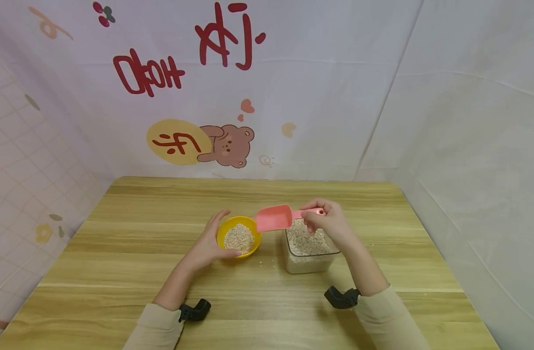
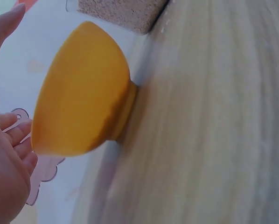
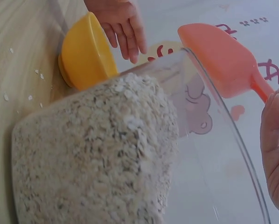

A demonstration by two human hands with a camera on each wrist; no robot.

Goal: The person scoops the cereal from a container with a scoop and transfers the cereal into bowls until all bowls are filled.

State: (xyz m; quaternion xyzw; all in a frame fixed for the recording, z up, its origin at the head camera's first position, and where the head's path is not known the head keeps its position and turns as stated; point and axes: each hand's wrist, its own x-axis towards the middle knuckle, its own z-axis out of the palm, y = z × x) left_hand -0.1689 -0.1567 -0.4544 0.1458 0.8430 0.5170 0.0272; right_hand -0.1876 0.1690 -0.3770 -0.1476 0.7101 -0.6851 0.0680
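Note:
A yellow bowl stands on the table, with pale oat flakes in it. My left hand spreads around the bowl's left side, thumb near the front and straight fingers at the far rim. Through its handle, my right hand grips a pink scoop, held above the gap between bowl and container. No flakes show in the scoop's pan. Below the right hand sits a clear square container; in the right wrist view oat flakes are heaped inside it, below its rim.
The wood-grain table carries a few stray flakes between bowl and container. Behind it hangs a white backdrop printed with a bear and red characters. White sheeting closes the right side, and printed sheeting the left.

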